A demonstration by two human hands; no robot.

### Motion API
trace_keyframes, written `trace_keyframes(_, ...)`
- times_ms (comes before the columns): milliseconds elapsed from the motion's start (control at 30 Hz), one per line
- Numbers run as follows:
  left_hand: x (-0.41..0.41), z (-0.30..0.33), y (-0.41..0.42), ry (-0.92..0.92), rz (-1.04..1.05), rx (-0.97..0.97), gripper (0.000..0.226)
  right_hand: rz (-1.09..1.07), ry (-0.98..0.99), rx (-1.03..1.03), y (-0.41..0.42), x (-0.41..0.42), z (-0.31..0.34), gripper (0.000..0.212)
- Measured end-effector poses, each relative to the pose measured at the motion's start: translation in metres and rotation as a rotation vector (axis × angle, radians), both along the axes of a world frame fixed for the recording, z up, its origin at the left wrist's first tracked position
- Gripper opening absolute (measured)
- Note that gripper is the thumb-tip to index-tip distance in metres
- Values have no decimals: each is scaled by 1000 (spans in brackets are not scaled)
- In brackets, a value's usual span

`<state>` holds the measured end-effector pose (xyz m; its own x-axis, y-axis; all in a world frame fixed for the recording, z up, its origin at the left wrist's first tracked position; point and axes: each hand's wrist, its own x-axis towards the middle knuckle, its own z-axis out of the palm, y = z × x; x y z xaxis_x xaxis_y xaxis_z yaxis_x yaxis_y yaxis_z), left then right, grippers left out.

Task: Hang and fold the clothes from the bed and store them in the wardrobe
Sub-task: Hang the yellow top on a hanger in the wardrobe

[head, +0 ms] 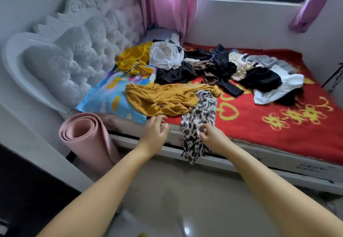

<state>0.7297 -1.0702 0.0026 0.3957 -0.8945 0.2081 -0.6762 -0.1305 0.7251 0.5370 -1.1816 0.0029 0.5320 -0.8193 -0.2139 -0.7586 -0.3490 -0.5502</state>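
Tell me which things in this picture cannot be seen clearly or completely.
- Wardrobe: not in the head view at all.
- Black clothes: tangled in the pile, so the number of pieces is unclear.
- Leopard cloth: the right hand covers part of it; its type is unclear.
- Left hand: fingers curled, blurred; contact with the bed edge uncertain.

Headboard (61,58) tufted, padded; mustard garment (163,99) soft matt cloth; floor (185,199) glossy.
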Motion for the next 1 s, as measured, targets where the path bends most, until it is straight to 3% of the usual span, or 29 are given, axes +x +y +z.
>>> trace_keyframes(333,-1,-80,-102,47,-81,318,32,-64,157,128,-91,-5,-80,38)
trace_keyframes(733,150,-126,-243,109,-12,592,33,-51,320,267,-252,96,-126,31)
trace_keyframes(1000,211,-154,-284,165,71,713,33,133,398,305,-321,184,-166,31)
